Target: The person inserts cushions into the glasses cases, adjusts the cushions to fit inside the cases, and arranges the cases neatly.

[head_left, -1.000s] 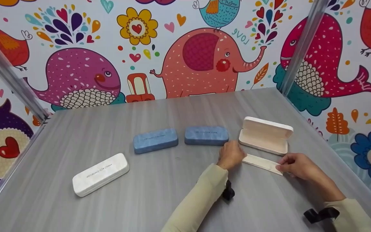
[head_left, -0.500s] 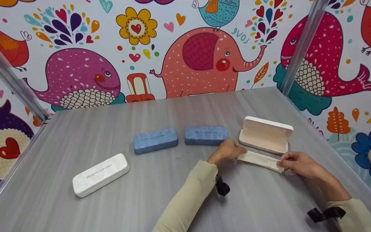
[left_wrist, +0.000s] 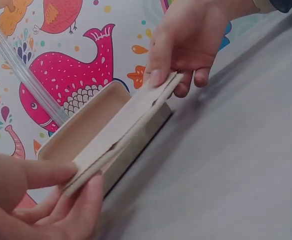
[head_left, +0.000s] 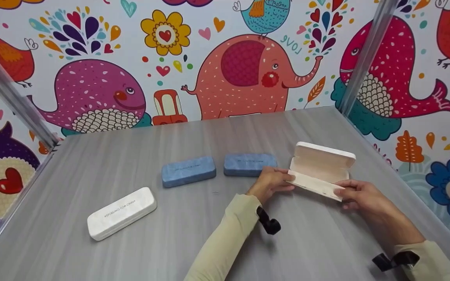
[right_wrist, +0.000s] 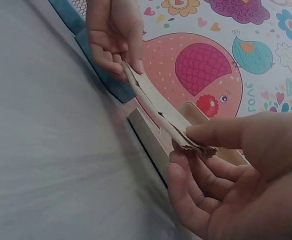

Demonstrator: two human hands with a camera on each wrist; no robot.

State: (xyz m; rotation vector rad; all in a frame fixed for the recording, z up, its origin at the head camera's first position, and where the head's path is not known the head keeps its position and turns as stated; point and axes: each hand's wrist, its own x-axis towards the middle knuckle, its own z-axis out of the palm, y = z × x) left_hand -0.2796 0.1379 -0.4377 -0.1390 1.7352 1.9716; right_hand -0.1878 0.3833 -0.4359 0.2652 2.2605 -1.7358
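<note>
A cream cleaning cloth point(head_left: 314, 185), folded into a long flat strip, is stretched between both hands. My left hand point(head_left: 270, 182) pinches its left end between thumb and fingers, and my right hand point(head_left: 361, 198) pinches the right end. The layered fold and zigzag-cut edge of the cloth point(right_wrist: 161, 111) show in the right wrist view. Right behind the strip stands an open white glasses case point(head_left: 324, 159), its lid raised and its lining pale pink. In the left wrist view the cloth point(left_wrist: 120, 125) is held above the front wall of the case point(left_wrist: 135, 150), partly covering it.
Two closed blue glasses cases stand left of the open one: the nearer blue case point(head_left: 248, 164) close by my left hand, the other blue case point(head_left: 188, 171) farther left. A closed white glasses case point(head_left: 122, 212) lies at the left of the grey table point(head_left: 193, 242). A patterned wall point(head_left: 178, 78) stands behind.
Both hands have lifted the folded cloth off the table and moved it away from me, up against the front of the open case. The cases have not moved.
</note>
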